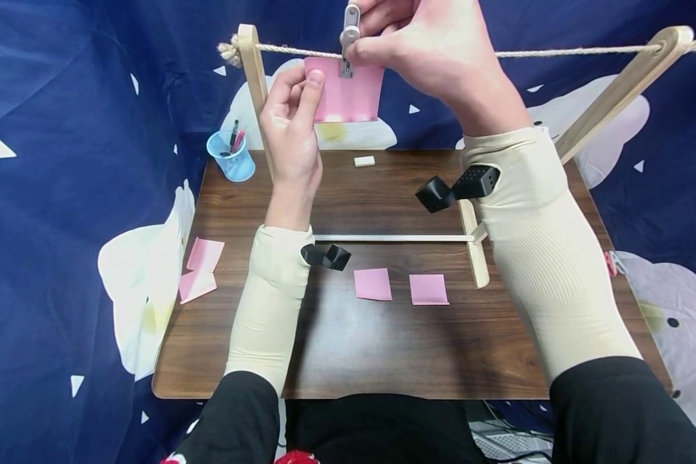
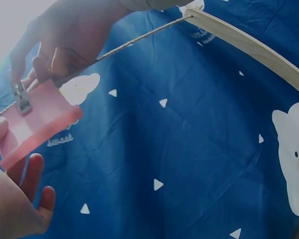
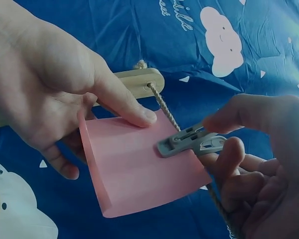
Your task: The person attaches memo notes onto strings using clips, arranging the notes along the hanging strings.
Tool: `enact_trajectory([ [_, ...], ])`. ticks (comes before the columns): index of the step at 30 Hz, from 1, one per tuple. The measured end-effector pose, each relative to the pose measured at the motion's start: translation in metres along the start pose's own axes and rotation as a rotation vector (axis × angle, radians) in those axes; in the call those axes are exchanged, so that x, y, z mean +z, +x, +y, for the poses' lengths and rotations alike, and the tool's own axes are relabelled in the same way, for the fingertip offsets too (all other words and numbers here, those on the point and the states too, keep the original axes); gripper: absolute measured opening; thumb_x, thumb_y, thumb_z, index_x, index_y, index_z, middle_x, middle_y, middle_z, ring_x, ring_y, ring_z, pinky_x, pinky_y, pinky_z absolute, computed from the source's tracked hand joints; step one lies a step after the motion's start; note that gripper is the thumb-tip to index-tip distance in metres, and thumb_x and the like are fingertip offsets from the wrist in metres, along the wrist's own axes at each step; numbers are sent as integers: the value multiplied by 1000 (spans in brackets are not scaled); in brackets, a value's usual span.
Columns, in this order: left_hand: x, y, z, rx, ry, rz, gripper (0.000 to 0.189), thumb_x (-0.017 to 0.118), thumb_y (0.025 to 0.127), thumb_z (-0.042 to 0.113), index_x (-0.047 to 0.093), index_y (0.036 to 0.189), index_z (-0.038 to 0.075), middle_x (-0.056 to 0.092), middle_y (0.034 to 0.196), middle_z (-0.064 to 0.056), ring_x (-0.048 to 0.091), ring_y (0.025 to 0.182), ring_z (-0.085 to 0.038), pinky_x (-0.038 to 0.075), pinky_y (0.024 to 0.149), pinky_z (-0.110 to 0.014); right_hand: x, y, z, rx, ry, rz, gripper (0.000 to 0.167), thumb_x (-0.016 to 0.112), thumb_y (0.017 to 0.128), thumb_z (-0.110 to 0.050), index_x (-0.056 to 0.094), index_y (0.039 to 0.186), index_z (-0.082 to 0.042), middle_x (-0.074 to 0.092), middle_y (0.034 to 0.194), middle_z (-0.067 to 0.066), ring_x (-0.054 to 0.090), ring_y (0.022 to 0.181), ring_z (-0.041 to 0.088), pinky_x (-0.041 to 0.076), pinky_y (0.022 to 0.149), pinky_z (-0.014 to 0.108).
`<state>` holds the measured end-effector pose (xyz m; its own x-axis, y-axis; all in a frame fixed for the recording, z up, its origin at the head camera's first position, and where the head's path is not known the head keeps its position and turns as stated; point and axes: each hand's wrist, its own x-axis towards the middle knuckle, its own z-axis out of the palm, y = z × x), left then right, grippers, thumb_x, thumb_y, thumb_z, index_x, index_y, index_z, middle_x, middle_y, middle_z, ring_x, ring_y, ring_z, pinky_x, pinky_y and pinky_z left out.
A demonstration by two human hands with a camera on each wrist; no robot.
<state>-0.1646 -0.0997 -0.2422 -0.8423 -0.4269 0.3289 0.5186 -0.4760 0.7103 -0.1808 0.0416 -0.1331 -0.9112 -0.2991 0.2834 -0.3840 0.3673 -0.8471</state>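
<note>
Pink note: left hand is pinching its nine-o'clock edge, apparently for steadiness; right hand is grasping grey clip at twelve o'clock, presumably securing note against rope.

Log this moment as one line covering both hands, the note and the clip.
left hand: pinches pink note | right hand: holds gray clip | clip position: over note's upper edge, at rope

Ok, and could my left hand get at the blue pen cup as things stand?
Probably, though not straight away: the left hand is pinching the pink note at the rope, and in the head view the left wooden post shows between it and the blue pen cup. Nothing covers the cup's top.
</note>
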Motion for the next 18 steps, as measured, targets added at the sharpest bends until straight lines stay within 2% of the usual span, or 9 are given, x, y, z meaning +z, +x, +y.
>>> enact_trajectory([
  [10, -1, 2, -3, -2, -13, 15, 15, 61, 94, -9, 71, 92, 2, 66, 80, -4, 61, 79, -14, 48, 74, -26, -2, 2, 2, -19, 8, -27, 44, 81, 77, -6, 67, 119, -9, 74, 94, -2, 71, 91, 9, 55, 87, 21],
  [18, -1, 3, -3, 2, -12, -1, 13, 60, 95, -9, 69, 98, -1, 65, 89, -3, 63, 86, -14, 48, 80, -25, -2, 3, 1, -19, -4, -11, 49, 82, 77, -9, 66, 123, -11, 74, 98, -1, 70, 93, 8, 55, 87, 22],
])
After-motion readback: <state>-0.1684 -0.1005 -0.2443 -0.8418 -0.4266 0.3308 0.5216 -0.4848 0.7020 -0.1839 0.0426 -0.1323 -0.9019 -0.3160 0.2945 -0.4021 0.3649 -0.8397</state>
